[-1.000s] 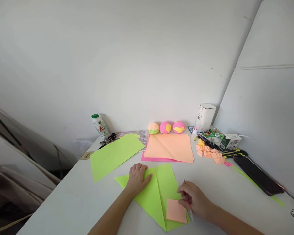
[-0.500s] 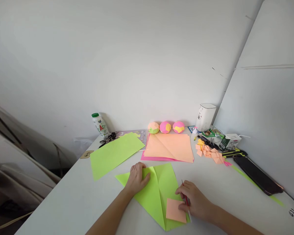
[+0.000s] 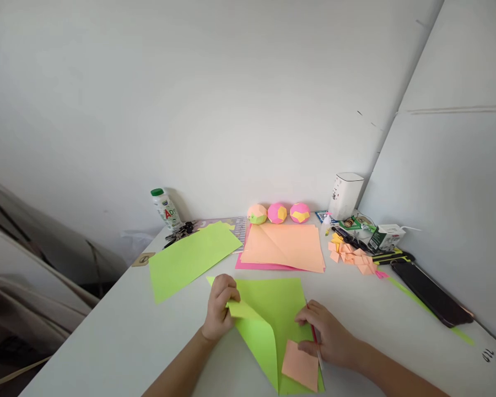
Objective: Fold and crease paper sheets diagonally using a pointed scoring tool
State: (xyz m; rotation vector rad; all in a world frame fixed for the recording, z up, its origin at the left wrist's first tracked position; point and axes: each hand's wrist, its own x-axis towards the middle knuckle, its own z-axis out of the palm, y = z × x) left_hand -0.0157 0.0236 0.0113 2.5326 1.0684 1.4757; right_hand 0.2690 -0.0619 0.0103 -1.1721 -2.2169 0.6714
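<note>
A green sheet of paper [image 3: 287,298] lies in front of me, its left part folded over and lifted in a curve. My left hand [image 3: 222,306] pinches the raised edge of that flap. A slim red pen [image 3: 315,334], partly hidden by fingers, is held in my right hand [image 3: 328,333], over the sheet's right edge. My right thumb touches a small peach paper square [image 3: 300,365], which rests tilted on the lower right of the green sheet.
Another green sheet [image 3: 194,259] lies back left, near a white bottle [image 3: 165,209]. Peach sheets [image 3: 287,245] sit below three paper balls [image 3: 277,213]. Folded peach pieces [image 3: 351,256], a drink carton [image 3: 386,237] and a dark pouch [image 3: 432,292] are on the right.
My left hand has gone from pressing flat on the folded flap to gripping and lifting its edge. The peach square has turned slightly and the pen has shifted a little under my right hand.
</note>
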